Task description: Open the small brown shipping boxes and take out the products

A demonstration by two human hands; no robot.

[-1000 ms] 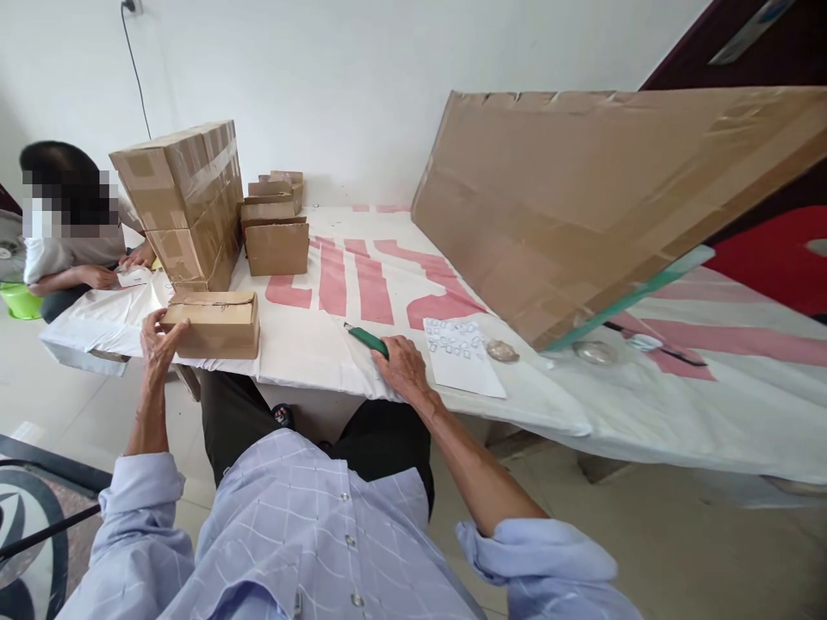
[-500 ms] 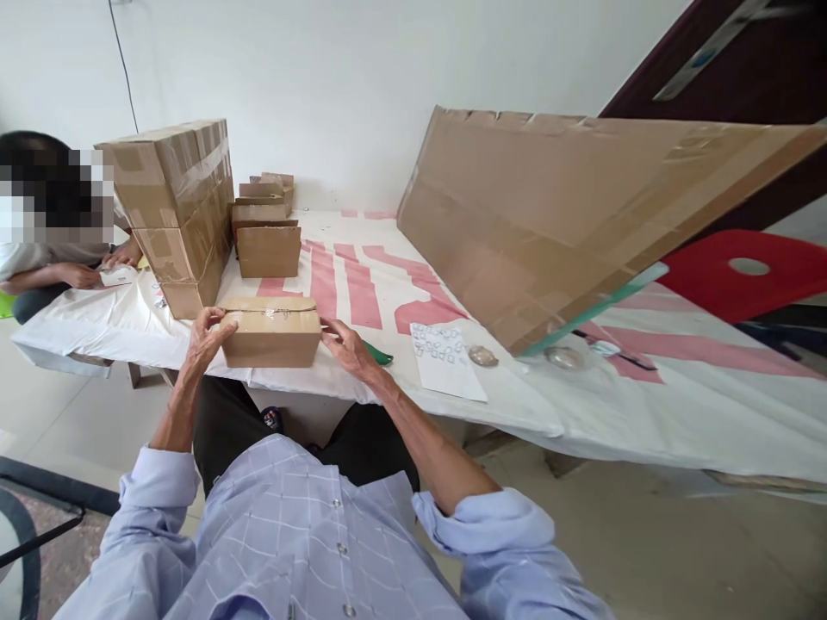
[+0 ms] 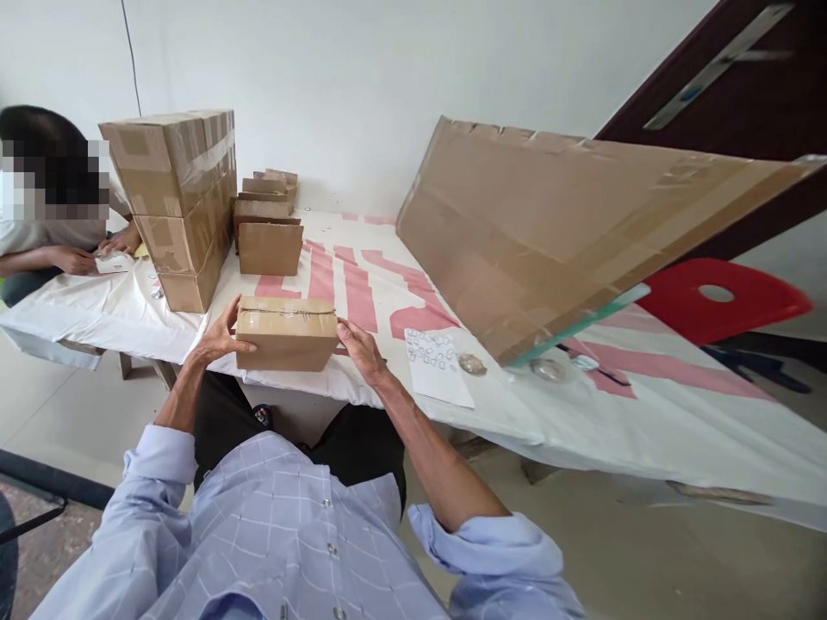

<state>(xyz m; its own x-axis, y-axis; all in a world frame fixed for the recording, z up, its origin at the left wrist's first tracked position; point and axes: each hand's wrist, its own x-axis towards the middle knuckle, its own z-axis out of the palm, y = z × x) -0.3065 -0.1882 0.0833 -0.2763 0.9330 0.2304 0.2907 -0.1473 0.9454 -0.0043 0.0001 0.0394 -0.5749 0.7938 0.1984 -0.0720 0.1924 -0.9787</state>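
Observation:
A small cardboard box point(image 3: 285, 349) with a closed top, clear tape over its seam, is between my two hands at the table's front edge. My left hand point(image 3: 223, 336) grips its left end, thumb across the near face. At the opposite end, my right hand point(image 3: 362, 349) presses its fingers against the side. The fingers behind the box are partly hidden. To the right of my right hand lies a white sheet point(image 3: 443, 383) with small drawings or stickers on it. A roll of clear tape point(image 3: 472, 364) rests beside the sheet.
Taped boxes point(image 3: 184, 250) stand stacked at the left. Behind them are several open cartons point(image 3: 270, 250). A large cardboard panel point(image 3: 556, 232) leans at the right, near another tape roll point(image 3: 548, 370) and a red chair point(image 3: 743, 297). A co-worker point(image 3: 58, 202) sits at the far left.
The box has shifted slightly right, with both hands on its ends. My right hand now covers the green item that lay beside it. The view has turned a little.

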